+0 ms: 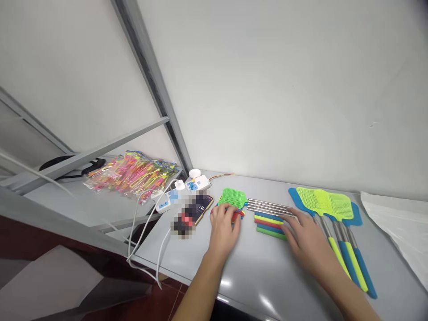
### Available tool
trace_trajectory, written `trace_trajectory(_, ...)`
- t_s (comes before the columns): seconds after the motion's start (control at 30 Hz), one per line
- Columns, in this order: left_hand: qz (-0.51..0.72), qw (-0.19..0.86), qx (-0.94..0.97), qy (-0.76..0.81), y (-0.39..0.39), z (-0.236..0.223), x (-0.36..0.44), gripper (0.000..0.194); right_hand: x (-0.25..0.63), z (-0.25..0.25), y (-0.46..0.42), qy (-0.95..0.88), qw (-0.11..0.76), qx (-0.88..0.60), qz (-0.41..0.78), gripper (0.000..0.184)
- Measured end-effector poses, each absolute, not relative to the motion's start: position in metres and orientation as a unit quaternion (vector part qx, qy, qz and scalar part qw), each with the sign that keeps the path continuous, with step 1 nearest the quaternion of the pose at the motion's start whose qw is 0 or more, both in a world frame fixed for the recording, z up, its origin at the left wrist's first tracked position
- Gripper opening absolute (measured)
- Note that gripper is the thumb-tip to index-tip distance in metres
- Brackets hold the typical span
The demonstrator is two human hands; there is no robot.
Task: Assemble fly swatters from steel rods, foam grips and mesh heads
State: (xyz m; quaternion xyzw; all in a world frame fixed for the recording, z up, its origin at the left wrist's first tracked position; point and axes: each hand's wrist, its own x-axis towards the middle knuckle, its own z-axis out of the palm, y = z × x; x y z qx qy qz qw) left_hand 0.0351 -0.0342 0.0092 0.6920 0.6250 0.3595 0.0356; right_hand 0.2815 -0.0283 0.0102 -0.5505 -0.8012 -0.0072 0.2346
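A stack of small fly swatter heads lies on the grey table, a green fly swatter head [234, 197] on top and a red fly swatter head [236, 216] peeking out below. My left hand [220, 228] rests over the stack's near edge, fingers curved and apart. Several thin metal rods [267, 206] run rightward from the heads. Their right ends reach the fingertips of my right hand [306, 234], which is open with fingers spread. Just below the rods, coloured handle sleeves [269, 225] in blue, yellow, red and green lie side by side, partly covered by my right fingers.
Larger fly swatters with yellow [321, 200] and blue heads lie at the right, beside a white plastic sheet [394, 223]. To the left are a phone [202, 208], power strips [167, 203] with white cables [135, 232], bagged colourful items [133, 176] and a metal frame [157, 93].
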Motion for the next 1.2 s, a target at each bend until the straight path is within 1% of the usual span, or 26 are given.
trace_trajectory(0.13,0.347,0.054,0.712,0.608,-0.037,0.012,0.039,0.017,0.255,0.033,0.027,-0.851,0.122,-0.510,0.037,0.032)
trace_trajectory(0.23,0.346,0.073,0.737,0.575,-0.041,0.013,0.044,0.015,0.242,0.041,0.064,-0.860,0.101,-0.497,0.053,0.028)
trace_trajectory(0.33,0.321,0.092,0.778,0.532,-0.047,0.013,0.055,0.014,0.236,0.041,0.085,-0.871,0.083,-0.479,0.079,0.023)
trace_trajectory(0.43,0.283,0.096,0.814,0.498,-0.051,0.011,0.066,0.014,0.235,0.038,0.092,-0.875,0.072,-0.468,0.105,0.020)
trace_trajectory(0.53,0.261,0.089,0.823,0.497,-0.052,0.009,0.071,0.015,0.235,0.034,0.095,-0.871,0.075,-0.472,0.114,0.016)
trace_trajectory(0.63,0.252,0.083,0.821,0.505,-0.051,0.007,0.072,0.016,0.236,0.033,0.098,-0.862,0.086,-0.484,0.120,0.011)
trace_trajectory(0.7,0.253,0.084,0.822,0.504,-0.051,0.007,0.071,0.016,0.238,0.036,0.100,-0.850,0.105,-0.501,0.124,0.012)
trace_trajectory(0.83,0.258,0.089,0.825,0.495,-0.051,0.006,0.069,0.012,0.244,0.057,0.094,-0.813,0.185,-0.539,0.122,0.020)
trace_trajectory(0.87,0.256,0.090,0.828,0.491,-0.052,0.006,0.069,0.010,0.245,0.065,0.088,-0.801,0.217,-0.545,0.117,0.022)
trace_trajectory(0.9,0.254,0.091,0.831,0.487,-0.052,0.006,0.068,0.009,0.246,0.072,0.080,-0.786,0.265,-0.546,0.118,0.023)
trace_trajectory(0.97,0.251,0.092,0.835,0.481,-0.052,0.005,0.067,0.010,0.245,0.088,0.060,-0.733,0.408,-0.524,0.146,0.023)
trace_trajectory(1.03,0.256,0.095,0.835,0.478,-0.054,0.005,0.066,0.013,0.243,0.101,0.036,-0.652,0.556,-0.465,0.223,0.020)
trace_trajectory(1.07,0.262,0.098,0.835,0.473,-0.055,0.006,0.065,0.015,0.242,0.106,0.025,-0.611,0.602,-0.436,0.271,0.018)
trace_trajectory(1.13,0.291,0.111,0.833,0.457,-0.059,0.008,0.064,0.019,0.240,0.115,0.003,-0.539,0.648,-0.391,0.369,0.015)
trace_trajectory(1.2,0.353,0.128,0.815,0.441,-0.064,0.011,0.063,0.022,0.239,0.121,-0.012,-0.475,0.665,-0.356,0.454,0.022)
